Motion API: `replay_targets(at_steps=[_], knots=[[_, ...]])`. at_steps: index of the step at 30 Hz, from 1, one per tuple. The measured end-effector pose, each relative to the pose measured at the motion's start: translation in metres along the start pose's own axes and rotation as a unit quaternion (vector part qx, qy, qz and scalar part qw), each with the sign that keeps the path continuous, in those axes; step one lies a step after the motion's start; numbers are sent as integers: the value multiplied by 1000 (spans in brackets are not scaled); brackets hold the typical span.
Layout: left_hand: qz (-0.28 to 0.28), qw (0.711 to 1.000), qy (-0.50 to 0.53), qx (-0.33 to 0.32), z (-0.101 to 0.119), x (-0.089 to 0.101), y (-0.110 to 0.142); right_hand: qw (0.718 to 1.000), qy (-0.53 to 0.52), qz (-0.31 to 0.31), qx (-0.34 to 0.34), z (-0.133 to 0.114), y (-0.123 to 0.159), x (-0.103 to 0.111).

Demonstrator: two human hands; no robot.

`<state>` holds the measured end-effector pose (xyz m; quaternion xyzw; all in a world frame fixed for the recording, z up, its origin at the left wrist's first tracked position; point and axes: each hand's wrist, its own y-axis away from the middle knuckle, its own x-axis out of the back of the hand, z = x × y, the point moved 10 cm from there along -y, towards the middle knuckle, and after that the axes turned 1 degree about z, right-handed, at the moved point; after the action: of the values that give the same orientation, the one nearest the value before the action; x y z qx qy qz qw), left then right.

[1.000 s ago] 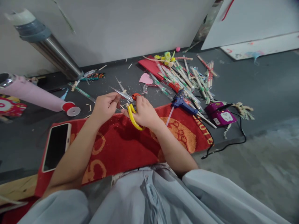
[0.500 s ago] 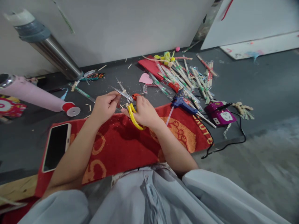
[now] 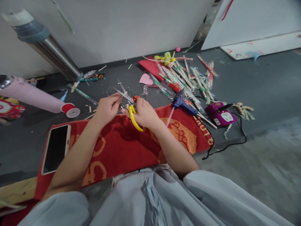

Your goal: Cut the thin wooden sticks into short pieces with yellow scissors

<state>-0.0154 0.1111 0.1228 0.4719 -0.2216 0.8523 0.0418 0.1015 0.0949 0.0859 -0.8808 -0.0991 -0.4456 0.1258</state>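
Towel (image 3: 127,149), red with orange figures, lies along the near edge of the dark table (image 3: 254,78); phone (image 3: 56,149), white-rimmed and black-screened, on its left end. Right hand (image 3: 145,114) grips scissors (image 3: 129,98) by the handles, one yellow loop showing, blades parted and pointing away, just past the towel's far edge. Left hand (image 3: 108,108) close by, thumb and fingers drawn narrow at the nearer blade; whether they pinch anything, cannot tell. To the right, blue glue gun (image 3: 180,103) at the towel's far edge, purple box (image 3: 217,116) just beside it. Red-and-white spool (image 3: 68,109) to the left, at the end of a pink tumbler (image 3: 39,94). Farther, pink heart (image 3: 146,79) near a pile of wrapped sticks (image 3: 184,81); steel flask (image 3: 56,55) by the pale wall (image 3: 129,31), left
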Motion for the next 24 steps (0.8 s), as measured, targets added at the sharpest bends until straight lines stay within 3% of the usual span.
replay_targets(at_steps=[16,24], knots=[[-20,999,-15,36,-14,-13,1,992,68,-50,-89,10,-3,-2],[141,985,-96,36,18,19,17,990,61,-50,-116,13,-6,2]])
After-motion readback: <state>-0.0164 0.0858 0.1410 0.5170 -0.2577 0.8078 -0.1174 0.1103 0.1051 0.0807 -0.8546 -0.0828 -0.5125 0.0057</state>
